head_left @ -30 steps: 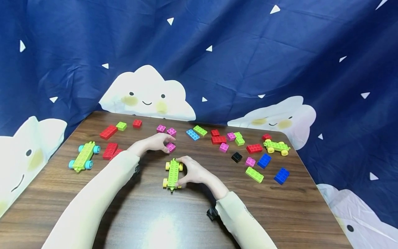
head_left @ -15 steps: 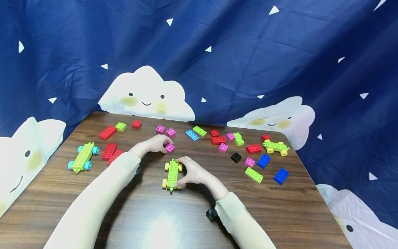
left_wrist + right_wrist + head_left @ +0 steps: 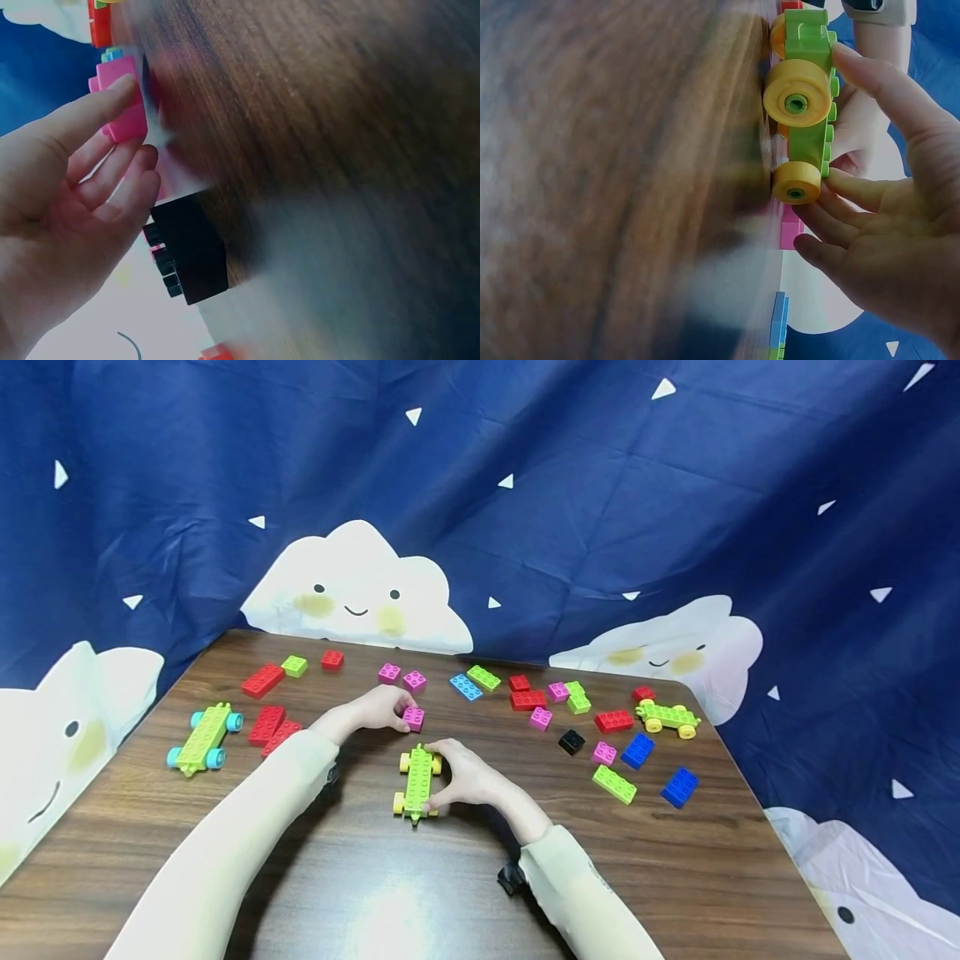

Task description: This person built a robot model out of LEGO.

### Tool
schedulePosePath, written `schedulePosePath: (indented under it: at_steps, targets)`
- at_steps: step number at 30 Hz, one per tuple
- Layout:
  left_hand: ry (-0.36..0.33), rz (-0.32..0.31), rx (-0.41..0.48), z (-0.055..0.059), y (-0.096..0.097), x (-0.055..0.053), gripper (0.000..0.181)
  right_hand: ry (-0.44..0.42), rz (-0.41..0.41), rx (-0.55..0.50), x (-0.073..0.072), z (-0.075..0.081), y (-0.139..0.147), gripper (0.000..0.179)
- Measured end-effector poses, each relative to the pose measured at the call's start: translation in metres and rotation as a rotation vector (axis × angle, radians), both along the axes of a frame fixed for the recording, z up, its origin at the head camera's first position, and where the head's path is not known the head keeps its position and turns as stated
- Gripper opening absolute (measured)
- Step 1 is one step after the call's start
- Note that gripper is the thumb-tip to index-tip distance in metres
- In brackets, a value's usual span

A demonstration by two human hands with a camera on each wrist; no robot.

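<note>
My left hand [image 3: 375, 708] pinches a pink toy brick [image 3: 413, 718] near the middle of the table. In the left wrist view the thumb lies across the face of that pink brick [image 3: 130, 118], with fingers behind it. Just in front of it, my right hand [image 3: 468, 777] grips a green studded toy car base [image 3: 417, 787] with yellow wheels. The right wrist view shows the car base [image 3: 808, 142] side-on, thumb toward one end and fingers toward the other. A black brick [image 3: 193, 251] stands close below the left hand in the left wrist view.
At left lie a green car base with blue wheels [image 3: 202, 739] and several red bricks [image 3: 266, 725]. Two pink bricks [image 3: 389, 672] and a blue brick [image 3: 466, 687] lie behind. To the right are a black brick [image 3: 572, 742], blue bricks [image 3: 680, 787] and another car base [image 3: 669, 717].
My left thumb and fingers have come in around the pink brick, which has turned slightly in place. The right hand stays on the car base without visible movement.
</note>
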State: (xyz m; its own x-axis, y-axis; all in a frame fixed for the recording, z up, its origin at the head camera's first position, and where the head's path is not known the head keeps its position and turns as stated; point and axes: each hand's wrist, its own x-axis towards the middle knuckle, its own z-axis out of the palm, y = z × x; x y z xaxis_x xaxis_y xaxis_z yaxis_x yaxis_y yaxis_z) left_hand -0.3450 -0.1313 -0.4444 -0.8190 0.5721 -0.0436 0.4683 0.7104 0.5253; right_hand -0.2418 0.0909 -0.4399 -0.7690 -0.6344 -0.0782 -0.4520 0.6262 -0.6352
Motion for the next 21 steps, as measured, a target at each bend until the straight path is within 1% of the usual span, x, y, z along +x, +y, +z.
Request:
schedulePosePath:
  at_steps: [7, 12, 16, 21]
  targets:
    - [-0.002, 0.014, 0.039, 0.000, -0.006, 0.004, 0.036, -0.018, -0.008, 0.005, 0.001, 0.000, 0.000, 0.089]
    - [-0.016, 0.039, 0.090, 0.002, -0.009, 0.009, 0.034, -0.004, -0.005, 0.012, 0.000, 0.000, 0.000, 0.090]
    - [-0.002, 0.025, 0.105, 0.007, -0.011, 0.015, 0.035, 0.012, 0.004, 0.018, 0.000, -0.001, 0.000, 0.090]
    - [0.015, -0.007, 0.128, 0.017, -0.010, 0.024, 0.035, 0.041, 0.018, 0.014, -0.001, -0.001, 0.001, 0.091]
